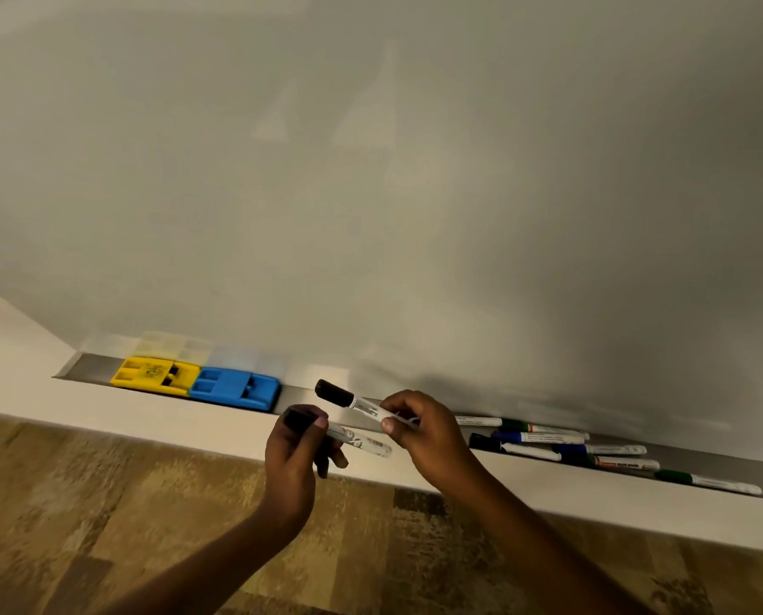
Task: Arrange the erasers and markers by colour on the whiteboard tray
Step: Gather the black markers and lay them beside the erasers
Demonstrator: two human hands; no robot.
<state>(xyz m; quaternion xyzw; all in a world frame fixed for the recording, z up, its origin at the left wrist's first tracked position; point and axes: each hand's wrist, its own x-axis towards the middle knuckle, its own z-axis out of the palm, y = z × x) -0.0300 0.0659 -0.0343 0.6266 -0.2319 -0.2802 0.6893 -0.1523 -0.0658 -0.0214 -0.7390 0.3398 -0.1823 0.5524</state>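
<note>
A yellow eraser (pixel 155 375) and a blue eraser (pixel 235 388) lie side by side at the left end of the metal tray (pixel 91 370). My left hand (pixel 293 459) grips a black-capped marker (pixel 362 441) by its cap end, just in front of the tray. My right hand (pixel 424 432) pinches a second black-capped marker (pixel 342 395) above the tray, cap pointing left. Several blue, green and black markers (pixel 544 437) lie jumbled in the tray to the right of my hands.
The whiteboard (pixel 371 193) fills the upper view, blank. A white ledge (pixel 149 415) runs below the tray. Brown patterned carpet (pixel 104 503) lies beneath. One green marker (pixel 708 481) lies farthest right.
</note>
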